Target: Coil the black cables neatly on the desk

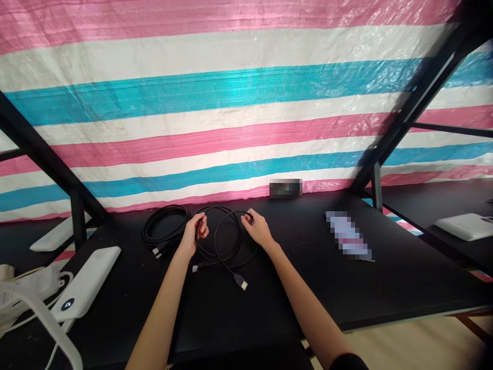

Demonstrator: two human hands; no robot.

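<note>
A black cable (227, 252) lies in loose loops on the black table (385, 277), with one plug end (241, 281) nearest me and another plug (196, 267) to its left. My left hand (194, 234) is closed around the left side of the loops. My right hand (257, 227) pinches the top of the right loop. A second black cable (164, 228), coiled up, rests just left of my left hand.
A white power bank (87, 281) lies at the table's left edge, with white cords beside it. A blurred flat item (348, 235) sits to the right and a small dark box (285, 188) at the back. Black frame posts stand on both sides; a striped tarp hangs behind.
</note>
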